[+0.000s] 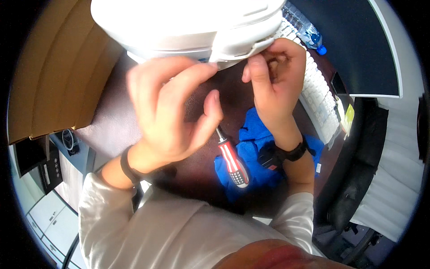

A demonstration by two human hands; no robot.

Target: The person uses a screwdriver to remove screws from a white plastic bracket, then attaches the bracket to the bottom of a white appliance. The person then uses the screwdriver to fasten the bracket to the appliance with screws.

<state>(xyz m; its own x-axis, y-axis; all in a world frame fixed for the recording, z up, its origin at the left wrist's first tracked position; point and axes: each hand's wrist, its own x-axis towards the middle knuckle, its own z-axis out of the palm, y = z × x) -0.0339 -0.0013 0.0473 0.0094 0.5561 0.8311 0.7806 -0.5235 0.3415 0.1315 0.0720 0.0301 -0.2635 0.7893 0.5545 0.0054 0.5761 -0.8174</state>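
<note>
A rounded white plastic appliance (179,27) with a raised latch-like part fills the top of the view, its upper side cut off. My left hand (168,112) is open at its lower edge, the index fingertip touching the rim and the thumb held apart. On the right, my right hand (280,85) is closed, with curled fingers against the latch-like part; the exact grip is partly hidden. Below my hands lies a screwdriver (232,163) with a red, white and dark handle, resting on a blue cloth (255,127). Its shaft runs up behind my left thumb.
The dark reddish-brown table (112,107) is flanked at left by a tall cardboard box (53,67). A white keyboard (320,94), a clear bottle (309,33) with a blue cap and a dark monitor (354,45) stand at right. Black upholstered seating (358,170) is beyond the right edge.
</note>
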